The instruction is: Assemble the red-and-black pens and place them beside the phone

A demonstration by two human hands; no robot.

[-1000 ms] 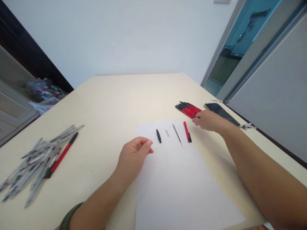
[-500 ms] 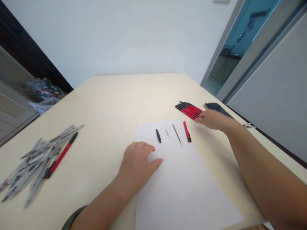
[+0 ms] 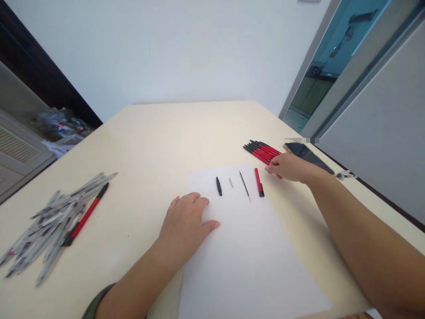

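Note:
A white sheet of paper (image 3: 239,248) carries a black pen tip piece (image 3: 218,186), a small spring (image 3: 231,182), a thin refill (image 3: 245,184) and a red barrel with a black clip (image 3: 258,181). My left hand (image 3: 187,223) rests at the paper's left side, fingers apart, holding nothing. Beside a row of red and black pens (image 3: 260,151) is my right hand (image 3: 285,167), its fingers apart and nothing visible between them; it partly hides the pens' near ends.
At the left lies a heap of grey-white pens (image 3: 56,226) with one red and black pen (image 3: 86,217) along its right side. A phone (image 3: 308,156) lies near the table's right edge. The wall (image 3: 199,53) stands behind the table (image 3: 186,128).
My right hand has moved slightly left and toward me, off the ends of the red pens. My left hand has shifted a little left, its fingers spread more.

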